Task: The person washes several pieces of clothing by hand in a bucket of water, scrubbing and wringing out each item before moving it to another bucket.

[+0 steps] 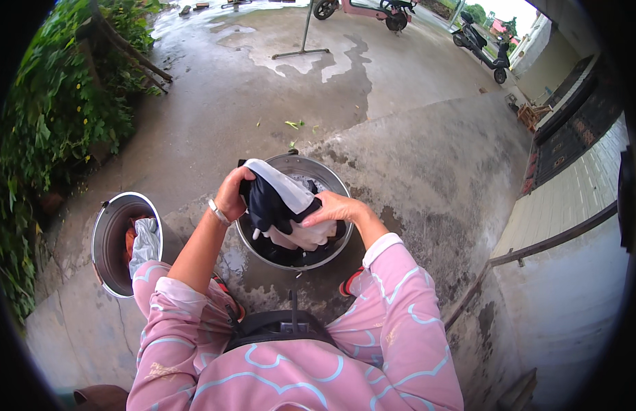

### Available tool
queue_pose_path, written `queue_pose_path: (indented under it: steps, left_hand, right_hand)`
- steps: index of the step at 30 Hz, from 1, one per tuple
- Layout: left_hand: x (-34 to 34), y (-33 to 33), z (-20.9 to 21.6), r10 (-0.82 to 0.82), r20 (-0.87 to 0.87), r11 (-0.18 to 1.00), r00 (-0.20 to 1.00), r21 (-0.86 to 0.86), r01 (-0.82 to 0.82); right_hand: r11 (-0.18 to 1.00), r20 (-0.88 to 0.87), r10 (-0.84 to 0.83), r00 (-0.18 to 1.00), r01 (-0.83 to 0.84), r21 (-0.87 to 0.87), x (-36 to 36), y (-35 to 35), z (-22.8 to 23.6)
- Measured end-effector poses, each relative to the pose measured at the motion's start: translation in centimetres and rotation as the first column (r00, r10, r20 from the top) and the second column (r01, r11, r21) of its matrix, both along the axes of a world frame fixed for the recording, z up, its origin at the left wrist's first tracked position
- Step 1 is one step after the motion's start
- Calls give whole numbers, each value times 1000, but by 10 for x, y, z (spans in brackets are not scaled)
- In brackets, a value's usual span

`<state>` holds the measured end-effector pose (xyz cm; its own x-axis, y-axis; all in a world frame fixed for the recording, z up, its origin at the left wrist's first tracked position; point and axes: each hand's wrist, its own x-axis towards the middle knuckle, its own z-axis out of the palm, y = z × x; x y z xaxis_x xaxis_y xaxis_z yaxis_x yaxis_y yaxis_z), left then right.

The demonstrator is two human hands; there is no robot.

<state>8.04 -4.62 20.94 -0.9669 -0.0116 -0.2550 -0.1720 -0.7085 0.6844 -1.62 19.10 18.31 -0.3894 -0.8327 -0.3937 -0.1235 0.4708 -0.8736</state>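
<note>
Both hands hold up a dark navy and white garment (268, 198) over a round metal bucket (338, 177) between my feet. My left hand (231, 194) is closed on the garment's upper left side, fingers partly hidden behind the cloth. On the other side my right hand (331, 208) pinches the lower end of the white strip, thumb in front. The lower part of the cloth, pale and pinkish white, hangs down into the bucket. Dark wet cloth and some suds show inside, partly covered by the garment.
A second metal bucket (104, 236) with grey and orange cloth inside stands at my left. Leafy plants (71, 116) line the left side. A metal stand (301, 52) and parked scooters (481, 45) are farther off on the wet concrete. A white wall (564, 274) runs along the right.
</note>
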Motion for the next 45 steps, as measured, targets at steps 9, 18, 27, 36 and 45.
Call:
queue_pose_path:
  steps: [9, 18, 27, 36, 45]
  left_hand:
    - [-8, -19, 2, -27, 177, 993, 984, -105, 46]
    - [-29, 12, -52, -85, 225, 854, 971, -485, 187]
    - [-59, 54, -208, 277, 391, 222, 878, -915, 337]
    - [-66, 61, -214, 252, 572, 366, 780, -803, 471]
    - [-65, 41, -260, 45, 515, 999, 856, 2, -54]
  right_hand:
    - [741, 679, -220, 700, 573, -351, -8, 12, 2]
    - [806, 65, -580, 812, 584, -101, -15, 1, -64]
    - [768, -453, -516, 727, 626, 131, 6, -44, -143]
    - [546, -553, -579, 599, 789, 282, 2, -32, -221]
    - [780, -384, -624, 680, 513, -359, 30, -74, -120]
